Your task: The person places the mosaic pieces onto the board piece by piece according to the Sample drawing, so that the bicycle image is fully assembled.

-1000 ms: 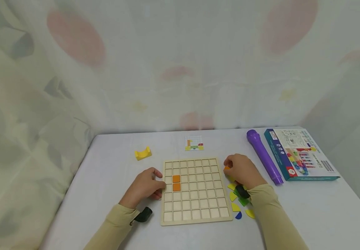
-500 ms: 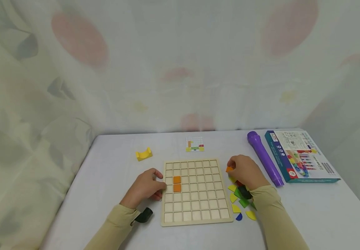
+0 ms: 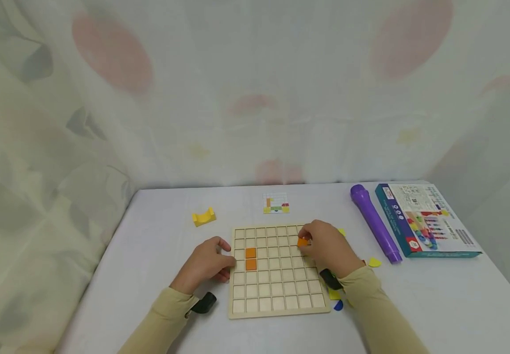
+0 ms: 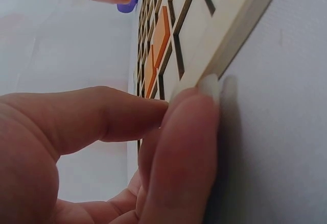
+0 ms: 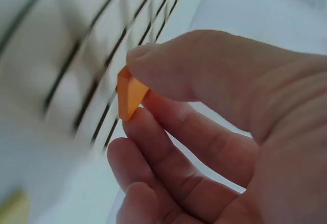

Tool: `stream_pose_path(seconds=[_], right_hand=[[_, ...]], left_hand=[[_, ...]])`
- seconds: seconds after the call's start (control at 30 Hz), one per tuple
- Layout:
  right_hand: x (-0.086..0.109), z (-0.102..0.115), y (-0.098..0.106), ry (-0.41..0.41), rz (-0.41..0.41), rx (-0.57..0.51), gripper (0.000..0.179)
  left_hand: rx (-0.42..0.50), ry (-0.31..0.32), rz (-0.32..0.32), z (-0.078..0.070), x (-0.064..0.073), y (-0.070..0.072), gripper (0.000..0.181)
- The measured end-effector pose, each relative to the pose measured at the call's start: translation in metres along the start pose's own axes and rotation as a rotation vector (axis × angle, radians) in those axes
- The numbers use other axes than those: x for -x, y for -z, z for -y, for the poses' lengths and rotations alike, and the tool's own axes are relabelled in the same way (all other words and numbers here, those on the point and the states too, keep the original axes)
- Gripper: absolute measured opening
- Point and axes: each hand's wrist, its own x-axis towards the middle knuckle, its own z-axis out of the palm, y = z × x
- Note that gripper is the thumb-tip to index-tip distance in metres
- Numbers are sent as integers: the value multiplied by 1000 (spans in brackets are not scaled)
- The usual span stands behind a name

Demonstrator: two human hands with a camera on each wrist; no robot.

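Observation:
A pale wooden grid board [image 3: 281,314] lies on the white table. Two orange square tiles [image 3: 251,259] sit in adjoining cells near its left side. My left hand [image 3: 203,265] holds the board's left rim; the left wrist view shows a thumb and finger [image 4: 186,147] meeting at that edge. Over the board's upper right part, my right hand [image 3: 327,246] pinches another orange tile [image 5: 131,94] between thumb and fingertips, tilted and raised off the cells. Beside the board's right edge, yellow pieces [image 3: 334,294] and a blue piece [image 3: 338,305] lie partly behind my right wrist.
A small printed pattern card [image 3: 276,202] lies beyond the board. At the back left stands a yellow curved block [image 3: 203,217]. A purple tube [image 3: 376,223] and a printed box [image 3: 429,221] lie to the right. A curtain [image 3: 255,98] hangs behind the table.
My right hand has moved left, from the loose pieces beside the board to above its right part, carrying the orange tile. The left hand stays at the rim.

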Motion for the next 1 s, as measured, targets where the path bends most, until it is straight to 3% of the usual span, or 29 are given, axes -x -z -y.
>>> stream_pose_path(seconds=[0.3, 0.5, 1.0], right_hand=[[13, 55, -37, 260, -22, 81, 18], [20, 77, -55, 404, -12, 135, 21], [27, 84, -70, 467, -8, 171, 19]], left_hand=[[-3, 3, -9, -2, 1, 3, 35], [5, -9, 4, -3, -2, 3, 34], [-7, -18, 2, 0, 0, 1, 33]])
